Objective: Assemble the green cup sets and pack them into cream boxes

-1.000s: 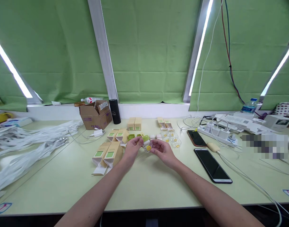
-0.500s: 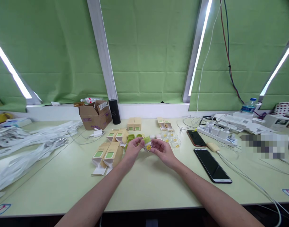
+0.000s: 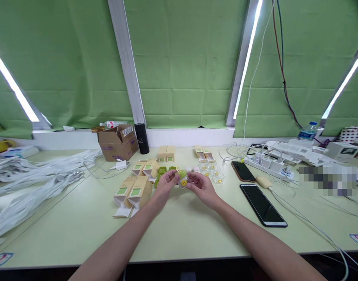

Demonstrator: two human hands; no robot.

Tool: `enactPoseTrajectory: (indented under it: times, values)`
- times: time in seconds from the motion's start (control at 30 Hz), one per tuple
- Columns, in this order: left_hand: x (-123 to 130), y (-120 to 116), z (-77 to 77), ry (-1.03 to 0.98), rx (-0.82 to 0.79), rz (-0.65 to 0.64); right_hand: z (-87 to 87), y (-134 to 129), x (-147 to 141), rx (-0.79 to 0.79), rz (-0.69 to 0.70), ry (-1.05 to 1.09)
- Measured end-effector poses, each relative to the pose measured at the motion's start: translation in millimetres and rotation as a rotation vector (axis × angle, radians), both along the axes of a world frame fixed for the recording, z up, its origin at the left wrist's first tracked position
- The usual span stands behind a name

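Observation:
Over the middle of the table, my left hand (image 3: 166,184) pinches a small green lid (image 3: 181,173). My right hand (image 3: 202,188) grips a small clear container (image 3: 183,182) with a yellow centre, just below that lid. Lid and container are close together; whether they are joined I cannot tell. Beyond my left fingers are several green lids (image 3: 162,169), partly hidden by the hand. Past my right hand stand several clear containers (image 3: 217,178) with yellow centres. Small white pieces (image 3: 195,168) lie between the two groups.
Open cardboard boxes (image 3: 140,192) stand left of my hands, with more boxes (image 3: 166,153) behind. To the right lie two phones (image 3: 263,205), a beige mouse-like device (image 3: 263,182) and a power strip (image 3: 268,164) with cables. White strips (image 3: 44,175) cover the far left.
The green lid has shifted slightly and looks more tilted over the clear container. Both hands stay in nearly the same place.

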State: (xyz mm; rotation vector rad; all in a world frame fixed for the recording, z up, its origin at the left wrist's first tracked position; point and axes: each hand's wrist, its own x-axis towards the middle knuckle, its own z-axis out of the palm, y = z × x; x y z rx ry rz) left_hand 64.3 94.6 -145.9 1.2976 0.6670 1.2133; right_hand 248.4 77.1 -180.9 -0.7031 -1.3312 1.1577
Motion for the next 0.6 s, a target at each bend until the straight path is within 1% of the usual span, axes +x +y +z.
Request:
enactPoseTrajectory:
  times: [0.27,0.6]
  values:
    - [0.2,-0.8,0.3,0.020,0.026,-0.015,-0.9,0.3,0.1,-0.002,-0.008,-0.005]
    - [-0.1,6.4,-7.5,0.006,0.024,-0.020,3.2,-1.5,-0.3,-0.007,0.001,0.005]
